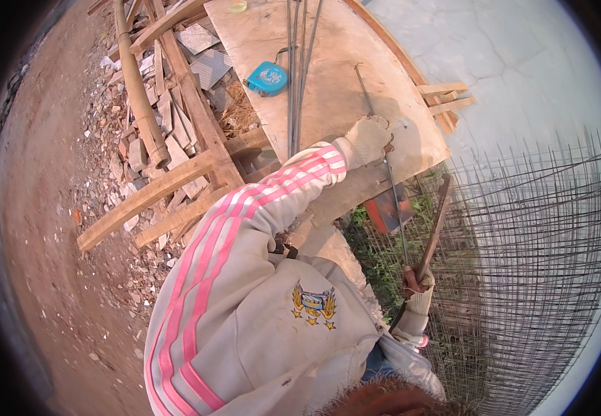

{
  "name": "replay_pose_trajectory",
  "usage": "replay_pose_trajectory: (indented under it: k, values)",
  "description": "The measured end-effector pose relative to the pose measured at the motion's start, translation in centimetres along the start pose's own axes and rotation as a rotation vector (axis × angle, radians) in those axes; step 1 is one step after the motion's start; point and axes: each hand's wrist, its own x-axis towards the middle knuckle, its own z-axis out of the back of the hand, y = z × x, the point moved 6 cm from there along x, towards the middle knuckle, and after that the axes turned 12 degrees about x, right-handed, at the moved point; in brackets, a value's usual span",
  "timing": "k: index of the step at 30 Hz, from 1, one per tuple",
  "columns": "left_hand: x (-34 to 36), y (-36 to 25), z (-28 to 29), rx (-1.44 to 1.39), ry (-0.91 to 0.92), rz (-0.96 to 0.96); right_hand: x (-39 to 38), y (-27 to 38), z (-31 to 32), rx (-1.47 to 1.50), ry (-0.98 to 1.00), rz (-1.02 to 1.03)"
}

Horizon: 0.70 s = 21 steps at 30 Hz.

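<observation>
Over the near end of the wooden desk (335, 104), the gloved left hand (368, 139) covers a thin metal rod (392, 182), its fingertips too hidden to tell whether they close on it. Past the desk's edge, the right hand (415, 281) is wrapped around a brown bar (438, 222) and hides the rod's lower end, beside wire mesh (543, 229) whose crowded strands are hard to separate.

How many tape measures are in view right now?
1: the blue tape measure, near the left edge of the board, just left of the long thin rods. Others could be hidden.
</observation>
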Motion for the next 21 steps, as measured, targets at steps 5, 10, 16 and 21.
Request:
replay_pose_trajectory:
  k: [5, 10, 16, 21]
  values:
    - [-0.6, -0.1, 0.3, -0.02, 0.007, 0.092, -0.1, -0.3, 0.2, 0.007, -0.015, -0.059]
    - [-0.7, -0.1, 0.3, -0.006, -0.001, 0.161, -0.8, -0.5, -0.2, -0.038, -0.111, -0.081]
    - [-0.4, -0.1, -1.1, 0.032, -0.012, 0.119, -4.1, 3.5, 2.0, -0.22, -0.255, 0.17]
    - [-0.2, 0.6, -0.7, -0.084, -0.036, 0.114, -7.0, 7.0, 6.5, -0.358, -0.177, 0.134]
